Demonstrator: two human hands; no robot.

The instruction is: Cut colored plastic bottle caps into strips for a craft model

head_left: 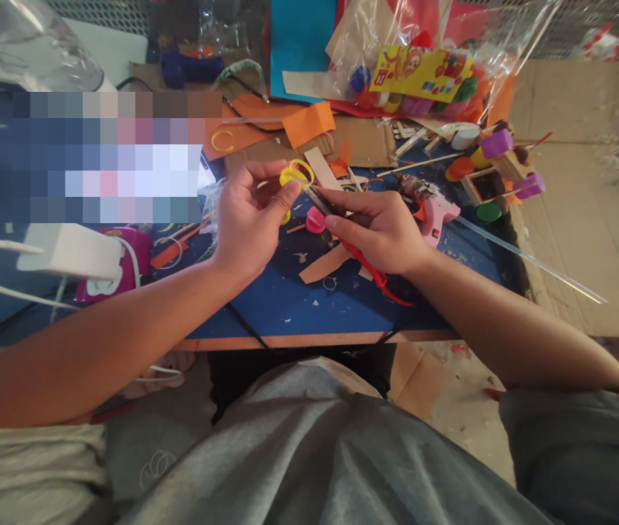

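My left hand (251, 215) is closed in a pinch on a yellow plastic ring (302, 170), which looks like part of a small cap. Below its fingers another bit of yellow (286, 217) peeks out. My right hand (378, 230) is wrapped round pliers (378, 273) with red handles. Their dark metal tip is at the lower edge of the yellow ring; whether it grips the plastic I cannot tell. A pink cap (316, 219) lies on the blue table (281, 302) just beneath both hands, beside tan strips (326, 264).
A pink glue gun (437, 215) rests right of my right hand, with a clear glue stick (539, 261) nearby. Farther right stands a wooden build with coloured caps (498, 171). A white charger (74, 250) sits at left; a plastic bag of caps (413, 80) lies behind.
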